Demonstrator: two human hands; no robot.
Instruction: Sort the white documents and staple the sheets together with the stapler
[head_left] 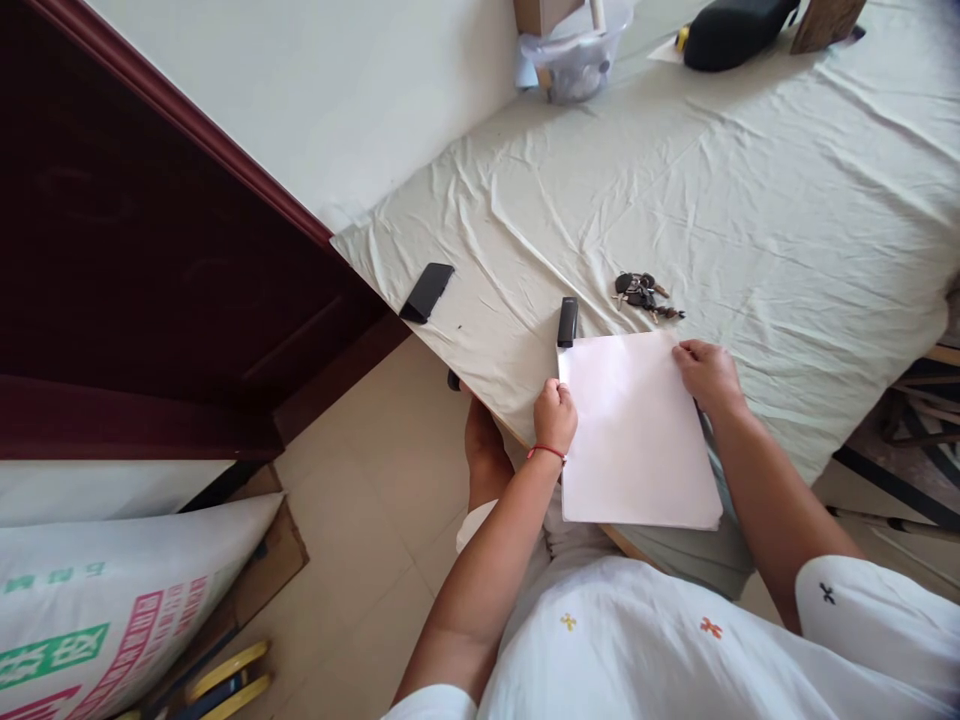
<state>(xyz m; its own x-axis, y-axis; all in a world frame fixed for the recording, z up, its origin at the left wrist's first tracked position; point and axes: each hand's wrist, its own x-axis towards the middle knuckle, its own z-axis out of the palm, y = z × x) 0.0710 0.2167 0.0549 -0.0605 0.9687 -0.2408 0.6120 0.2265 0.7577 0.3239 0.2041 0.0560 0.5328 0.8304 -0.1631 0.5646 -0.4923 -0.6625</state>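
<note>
A stack of white paper (637,440) lies at the near edge of a table covered with a pale cloth (720,180). My left hand (555,415) grips the stack's left edge. My right hand (706,372) rests on its far right corner, fingers curled over the edge. A black stapler-like clip (568,322) sits at the paper's far left corner, touching it. A bunch of keys (645,295) lies just beyond the paper.
A black object (427,292) lies near the table's left corner. A clear plastic container (576,55) and a black case (731,35) stand at the far side. Dark wooden door at left; printed sack (112,600) on the floor; chair frame (915,440) at right.
</note>
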